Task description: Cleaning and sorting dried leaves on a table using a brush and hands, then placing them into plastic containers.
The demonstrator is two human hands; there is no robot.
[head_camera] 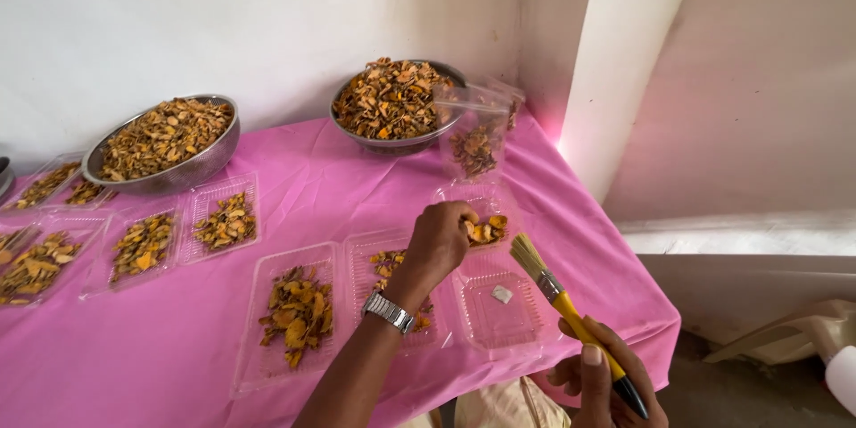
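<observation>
My left hand point(439, 239), with a metal wristwatch point(390, 311) on the wrist, reaches over the pink table and pinches dried orange-yellow pieces point(487, 230) above a clear plastic tray point(481, 201). My right hand point(604, 381) grips the yellow handle of a paintbrush point(560, 298), bristles pointing up and left, near the table's front right corner. Below the left hand lies an open clear tray point(497, 305) holding only a small white square. Next to it, two trays point(294, 312) hold dried pieces.
Two steel bowls point(169, 174) point(392, 143) heaped with dried pieces stand by the white wall. A clear bag point(474, 129) with pieces leans beside the right bowl. Several filled clear trays point(223, 218) lie at the left. The pink tablecloth point(312, 187) drops off at right.
</observation>
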